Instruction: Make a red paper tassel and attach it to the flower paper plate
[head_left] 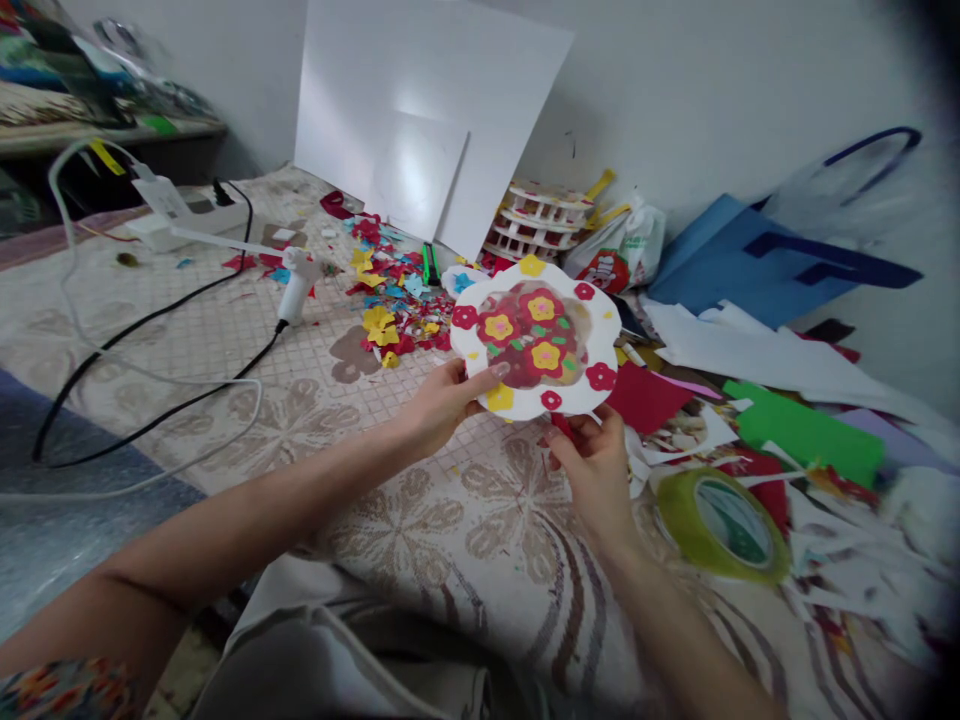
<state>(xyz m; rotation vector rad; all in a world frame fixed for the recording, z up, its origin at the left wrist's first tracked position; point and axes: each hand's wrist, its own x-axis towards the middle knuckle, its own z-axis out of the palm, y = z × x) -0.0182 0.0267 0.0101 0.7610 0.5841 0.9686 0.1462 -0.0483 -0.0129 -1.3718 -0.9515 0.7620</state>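
Note:
A handmade round fan (534,338) is held up above the table in both hands. It has a scalloped white rim with red and yellow paper flowers, and its see-through middle carries more flowers and green leaves. My left hand (469,392) pinches the lower left rim, thumb on the front face. Below the rim, the fingers of my right hand (592,455) close around a small red part, which looks like the handle; most of it is hidden. Behind the fan lies a heap of cut paper flowers and scraps (397,300) in red, yellow and blue.
A glue gun (296,290) stands at left, its black cord running to a power strip (187,222). A green cutter (430,264) lies by the white board (420,110). At right are a tape roll (724,525), green paper (806,430), paper offcuts and a blue bag (739,260).

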